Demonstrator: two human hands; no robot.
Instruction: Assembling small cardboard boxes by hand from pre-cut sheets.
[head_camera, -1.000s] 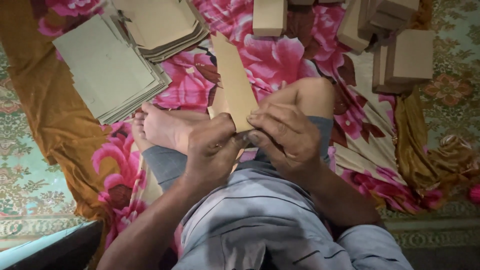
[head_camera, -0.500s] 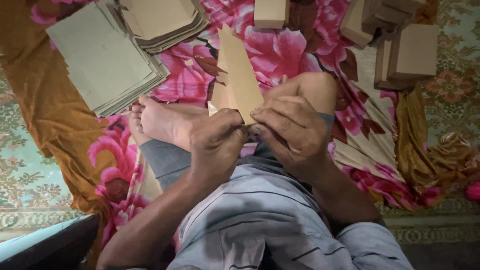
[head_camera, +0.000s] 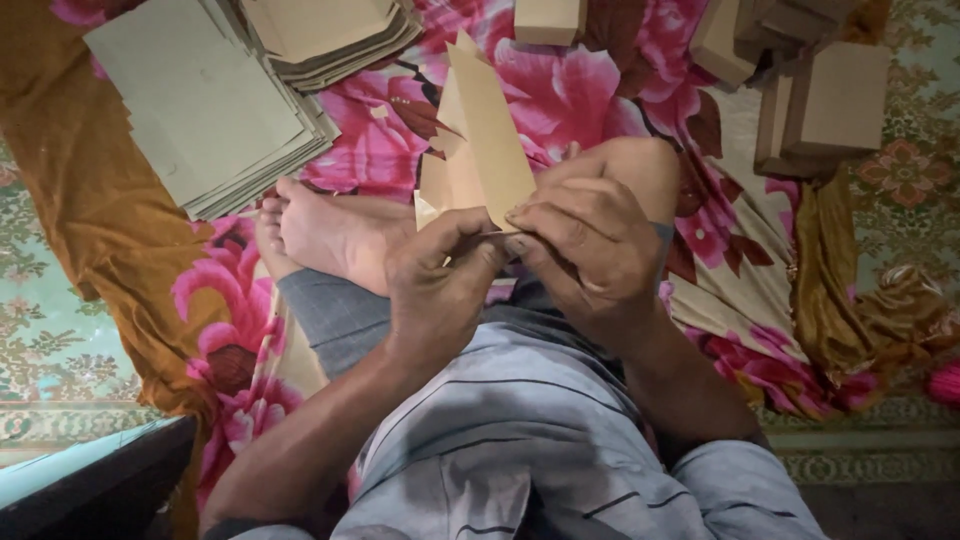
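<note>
A flat brown cardboard blank (head_camera: 482, 140) with cut flaps stands tilted above my crossed legs. My left hand (head_camera: 432, 285) pinches its near edge from the left. My right hand (head_camera: 590, 250) grips the same edge from the right, fingers curled over it. Both hands meet at the bottom of the blank, just over my bare foot (head_camera: 330, 235) and beside my raised knee (head_camera: 630, 165).
Two stacks of flat cardboard blanks (head_camera: 215, 100) lie far left on a pink floral cloth (head_camera: 560, 90). Folded brown boxes (head_camera: 830, 95) are piled far right. An orange cloth (head_camera: 70, 210) borders the left; a dark object (head_camera: 90, 490) sits at the bottom left.
The blank has stayed in both hands, which worked along its lower edge. The view shifted slightly, and the hands sit a little closer together.
</note>
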